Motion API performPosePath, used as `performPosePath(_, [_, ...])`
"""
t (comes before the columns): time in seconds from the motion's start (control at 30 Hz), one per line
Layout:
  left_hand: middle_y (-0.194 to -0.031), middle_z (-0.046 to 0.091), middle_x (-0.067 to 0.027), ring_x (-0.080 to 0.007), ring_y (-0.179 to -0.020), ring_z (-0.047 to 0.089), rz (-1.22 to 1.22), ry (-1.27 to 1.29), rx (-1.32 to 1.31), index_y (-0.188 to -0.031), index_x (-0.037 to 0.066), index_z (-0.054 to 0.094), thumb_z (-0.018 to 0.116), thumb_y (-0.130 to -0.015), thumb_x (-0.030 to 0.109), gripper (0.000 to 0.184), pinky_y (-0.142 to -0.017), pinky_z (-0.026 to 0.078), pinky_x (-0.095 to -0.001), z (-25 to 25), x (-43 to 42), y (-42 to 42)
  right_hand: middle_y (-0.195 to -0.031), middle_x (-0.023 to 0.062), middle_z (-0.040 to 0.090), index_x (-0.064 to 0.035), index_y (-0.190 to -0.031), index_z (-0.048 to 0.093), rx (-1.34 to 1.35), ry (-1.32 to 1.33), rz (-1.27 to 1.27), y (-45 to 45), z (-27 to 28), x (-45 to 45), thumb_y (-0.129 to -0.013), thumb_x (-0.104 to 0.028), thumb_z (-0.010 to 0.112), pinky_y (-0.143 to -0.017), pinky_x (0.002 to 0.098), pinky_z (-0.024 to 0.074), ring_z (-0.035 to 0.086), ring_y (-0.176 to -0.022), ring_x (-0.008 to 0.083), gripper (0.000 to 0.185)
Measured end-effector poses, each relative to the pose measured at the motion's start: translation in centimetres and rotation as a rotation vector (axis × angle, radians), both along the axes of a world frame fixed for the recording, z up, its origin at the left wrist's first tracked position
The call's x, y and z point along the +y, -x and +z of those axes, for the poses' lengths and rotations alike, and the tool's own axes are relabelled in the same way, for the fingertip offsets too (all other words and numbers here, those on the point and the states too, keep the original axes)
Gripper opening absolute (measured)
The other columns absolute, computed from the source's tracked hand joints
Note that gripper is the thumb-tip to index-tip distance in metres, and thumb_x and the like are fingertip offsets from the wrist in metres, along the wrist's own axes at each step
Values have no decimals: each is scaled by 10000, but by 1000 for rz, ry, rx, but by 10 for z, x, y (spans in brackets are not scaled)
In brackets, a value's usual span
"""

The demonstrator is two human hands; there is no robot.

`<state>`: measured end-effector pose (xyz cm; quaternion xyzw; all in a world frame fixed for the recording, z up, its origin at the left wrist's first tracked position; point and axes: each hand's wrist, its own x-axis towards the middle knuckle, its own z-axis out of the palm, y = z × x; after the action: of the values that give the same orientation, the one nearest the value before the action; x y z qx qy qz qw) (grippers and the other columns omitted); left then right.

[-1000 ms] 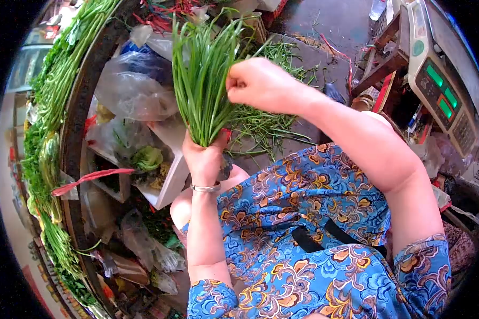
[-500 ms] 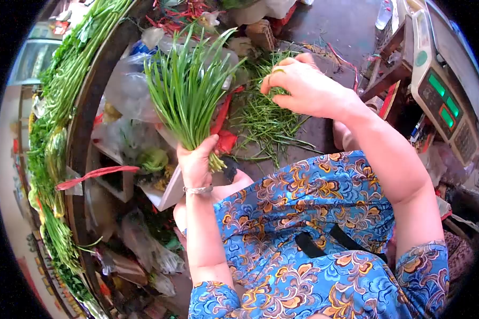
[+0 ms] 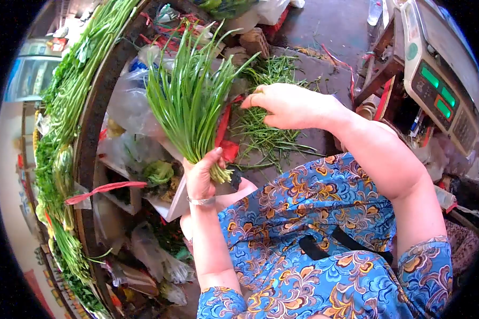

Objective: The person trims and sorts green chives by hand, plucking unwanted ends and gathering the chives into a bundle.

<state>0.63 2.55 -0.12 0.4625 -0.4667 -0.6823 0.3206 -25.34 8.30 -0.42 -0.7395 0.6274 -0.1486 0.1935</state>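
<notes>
My left hand (image 3: 201, 178) is closed round the lower stems of a bunch of long green leaves (image 3: 189, 101), whose tips fan out upward. The cut stem ends stick out just below my thumb. To the right of the bunch, apart from it, my right hand (image 3: 287, 106) hangs palm down with its fingers curled; whether something small is between them is not visible. Beneath that hand lies a loose heap of green trimmings (image 3: 271, 133) on a dark surface. A red strip (image 3: 229, 150) shows just behind the stems.
A digital scale (image 3: 436, 85) with green-lit displays stands at the right. On the left, a curved dark ledge (image 3: 85, 159) borders a long row of leafy greens (image 3: 64, 133). Plastic bags (image 3: 130, 101), a pale box (image 3: 170, 204) and a red ribbon (image 3: 106, 191) lie between.
My right hand has moved from beside the leaves out to the right, then slightly left and down. My left hand has lowered a little, and the bunch has spread wider.
</notes>
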Motion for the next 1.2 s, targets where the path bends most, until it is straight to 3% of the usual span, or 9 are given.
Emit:
performPosePath(0.07, [-737,617,-77,-157,-516,571,-9,14,6,-1011,-34,565,682,-753,-62,284,-464,471,-260,1,3,1,-914,211,636,11,-911,612,-318,272,8,0,-1,-1,-746,-21,559,-706,459,529,644,-855,367,176])
performPosePath(0.1, [-666,578,-73,-171,-502,548,-43,19,-52,-1045,-26,532,625,-781,-52,281,-480,479,-310,-1,2,-1,-895,207,638,4,-924,616,-92,86,-86,-1,10,-1,-749,-26,561,-723,452,525,638,-867,374,186])
performPosePath(0.33, [-722,602,-81,-173,-515,565,-64,33,-80,-1043,-29,546,640,-767,-57,293,-479,477,-295,-1,3,1,-763,162,619,-12,-883,646,4,98,-143,6,15,-5,-817,-201,627,-691,445,501,624,-778,355,201])
performPosePath(0.37, [-722,602,-81,-173,-515,565,-66,32,-80,-1043,-29,546,640,-767,-57,293,-479,477,-295,-1,4,1,-658,167,600,-4,-726,618,-83,225,-170,5,12,-5,-810,-296,656,-668,455,490,606,-680,361,306])
performPosePath(0.53, [-768,619,-53,-127,-553,562,-58,102,-138,-972,-17,597,685,-724,-79,270,-485,461,-251,2,7,6,-761,113,587,-40,-764,616,-161,59,-182,9,39,1,-792,-311,686,-712,406,479,609,-777,317,281])
performPosePath(0.6, [-770,619,-48,-124,-567,561,-81,105,-146,-965,-9,603,687,-721,-74,266,-495,456,-251,1,7,5,-864,92,572,-66,-836,619,-267,546,-268,7,33,-3,-798,-247,690,-714,384,475,606,-840,301,199])
performPosePath(0.73, [-776,624,-43,-116,-583,559,-96,157,-233,-965,-7,612,685,-723,-64,260,-516,453,-246,2,12,9,-897,46,581,-124,-894,682,-229,863,-252,13,34,-14,-805,-194,659,-778,381,424,602,-861,253,116])
performPosePath(0.87, [-797,640,-42,-140,-617,576,-147,206,-253,-982,0,615,669,-709,-57,284,-548,458,-267,6,15,15,-927,1,576,-156,-891,695,-210,863,-278,10,33,-17,-804,-192,662,-841,370,360,553,-949,178,100])
performPosePath(1.2, [-835,665,-37,-102,-618,574,-195,195,-238,-975,8,638,703,-720,-27,265,-538,465,-237,4,17,18,-888,42,562,-146,-848,657,-110,704,-180,8,22,-16,-788,-207,654,-829,387,361,553,-935,228,86])
